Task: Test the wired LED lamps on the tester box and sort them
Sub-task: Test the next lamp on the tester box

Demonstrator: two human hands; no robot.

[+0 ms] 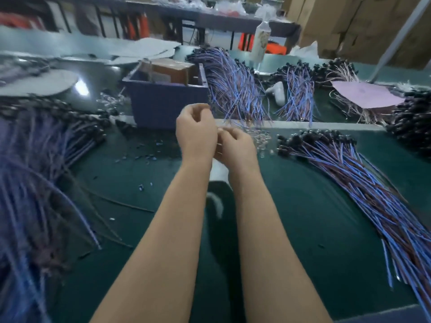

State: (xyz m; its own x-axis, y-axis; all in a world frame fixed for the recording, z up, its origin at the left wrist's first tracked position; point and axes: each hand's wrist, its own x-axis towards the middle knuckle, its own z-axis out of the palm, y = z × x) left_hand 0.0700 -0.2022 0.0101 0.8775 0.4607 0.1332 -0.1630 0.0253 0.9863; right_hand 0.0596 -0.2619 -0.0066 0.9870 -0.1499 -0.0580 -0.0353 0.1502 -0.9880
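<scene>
Left hand (pixel 196 134) & right hand (pixel 235 145) meet in front of the blue bin (pixel 163 103), fingers curled; we can't tell what they pinch (blur). Wired lamps (pixel 338 159) lie right of the bin, more to its left. We'd keep leads straight & wrists high. Bare counter (pixel 291 217) on our side of the bin gives room.

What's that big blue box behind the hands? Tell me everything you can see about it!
The blue box is a dark blue bin that looks like plastic, with ribbed walls and an open top. It stands upright on the table, near the middle. A brown cardboard box sits inside it. A bundle of blue and red wires lies close by its right side; whether they touch is unclear.
</scene>
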